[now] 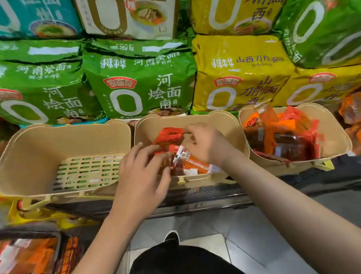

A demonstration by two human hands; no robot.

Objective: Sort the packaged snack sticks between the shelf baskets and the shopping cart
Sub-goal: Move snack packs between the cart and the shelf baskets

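**Both hands in the middle basket**

At eight o'clock, the black wire shopping cart [52, 248] holds orange-wrapped packs. The left beige plastic shelf basket [18, 161] shows its slotted floor. The left hand [141, 175] reaches into the middle beige basket [226, 126], fingers curled round red and orange packaged snack sticks [171, 147] lying just at its two o'clock. The right hand [207, 145] pinches the same bundle from three o'clock, knuckles up. The right beige basket [333, 131] is heaped with more orange packs.
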